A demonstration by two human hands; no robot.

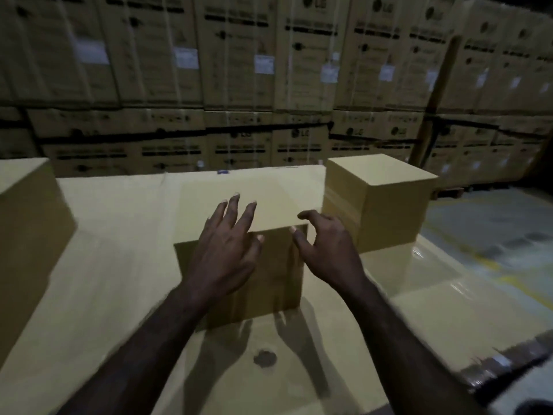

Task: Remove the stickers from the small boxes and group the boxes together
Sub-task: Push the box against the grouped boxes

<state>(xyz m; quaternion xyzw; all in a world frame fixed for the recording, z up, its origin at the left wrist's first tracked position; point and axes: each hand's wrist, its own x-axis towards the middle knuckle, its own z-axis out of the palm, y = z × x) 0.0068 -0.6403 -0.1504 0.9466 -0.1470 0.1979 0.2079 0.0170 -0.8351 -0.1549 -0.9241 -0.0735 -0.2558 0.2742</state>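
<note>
A plain cardboard box (254, 199) stands in the middle of a big flat carton surface (119, 265). My left hand (227, 247) hovers over its near top edge with fingers spread and straight. My right hand (326, 250) is at the box's near right corner, fingers loosely spread, holding nothing. A second small box (386, 211) stands just to the right, close against the middle box. Part of a third box (27, 235) shows at the left edge. No sticker is visible on the faces turned to me.
A wall of stacked printed cartons (239, 70) with white labels fills the background. A wooden post (434, 94) leans at the right. The work surface drops off at the right to a shiny floor (493, 235) with yellow lines. A dark round spot (264, 357) marks the surface near me.
</note>
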